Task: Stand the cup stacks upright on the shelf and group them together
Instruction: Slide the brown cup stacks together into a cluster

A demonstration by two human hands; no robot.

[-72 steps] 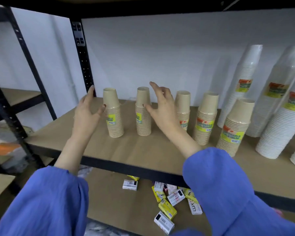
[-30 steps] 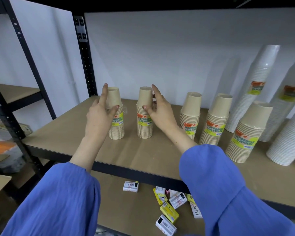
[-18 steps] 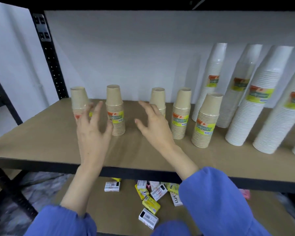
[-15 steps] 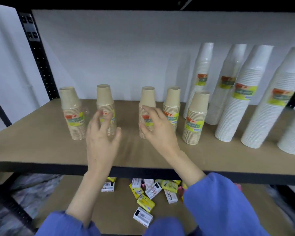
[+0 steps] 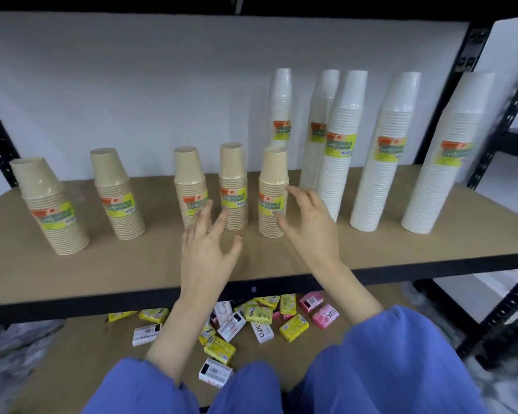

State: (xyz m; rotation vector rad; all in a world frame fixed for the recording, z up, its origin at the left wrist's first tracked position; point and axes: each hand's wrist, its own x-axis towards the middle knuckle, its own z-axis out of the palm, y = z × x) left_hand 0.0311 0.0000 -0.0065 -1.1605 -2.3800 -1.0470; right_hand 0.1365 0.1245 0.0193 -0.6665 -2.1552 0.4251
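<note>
Several short tan cup stacks stand upright, mouths down, on the wooden shelf (image 5: 132, 264): one at the far left (image 5: 50, 204), one beside it (image 5: 117, 195), and three close together at the middle (image 5: 192, 189) (image 5: 233, 186) (image 5: 272, 192). Several tall white cup stacks (image 5: 338, 144) (image 5: 386, 150) (image 5: 449, 150) stand upright to the right. My left hand (image 5: 207, 252) hovers open in front of the middle tan stacks, holding nothing. My right hand (image 5: 308, 225) is open, its fingertips right beside the rightmost tan stack.
Black metal uprights (image 5: 503, 115) frame the shelf at both ends, and a black rail (image 5: 72, 306) edges its front. On the lower shelf lie several scattered soap boxes (image 5: 251, 321), yellow, white and pink. A white wall closes the back.
The view swung right, away from the two left tan stacks. Both hands let go of those stacks and moved right to the three middle ones. More white stacks came into view.
</note>
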